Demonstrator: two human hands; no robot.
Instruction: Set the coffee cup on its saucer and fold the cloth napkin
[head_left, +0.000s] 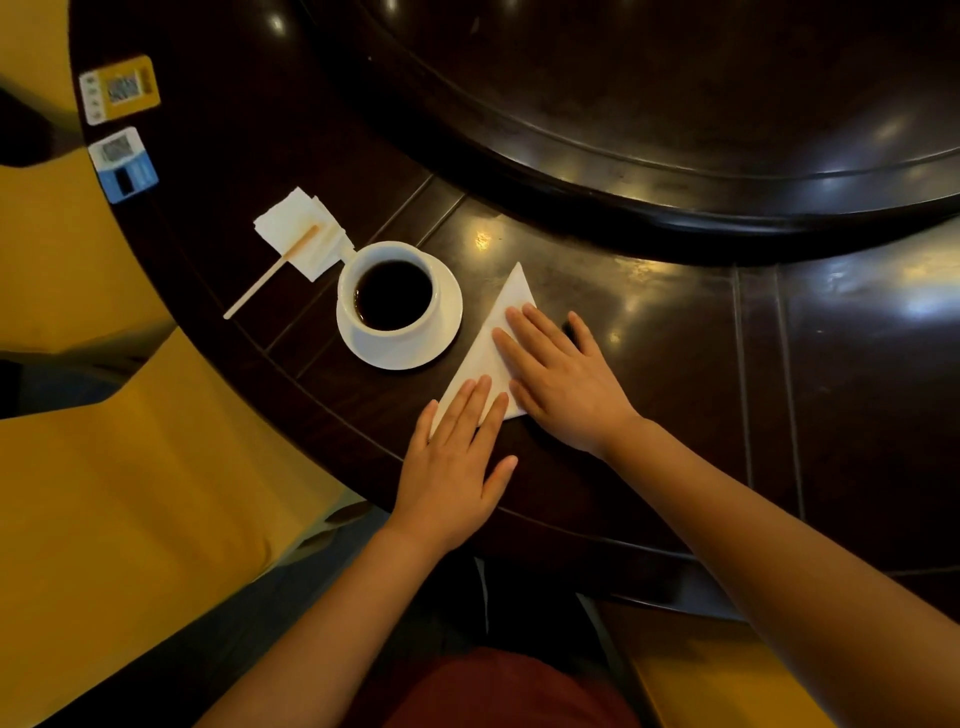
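A white cup (393, 291) full of black coffee stands on its white saucer (415, 348), handle toward the far left. Just right of the saucer a white napkin (493, 343) lies folded into a triangle, its tip pointing away from me. My left hand (452, 467) lies flat with its fingertips on the napkin's near corner. My right hand (561, 379) lies flat across the napkin's right side, fingers spread. Neither hand grips anything.
A small stack of white paper napkins (298, 228) with a wooden stirrer (270, 273) lies left of the cup. Two QR-code cards (120, 88) sit at the table's left edge. A raised dark turntable (675, 130) fills the far side. Yellow chair seats (130, 493) flank me.
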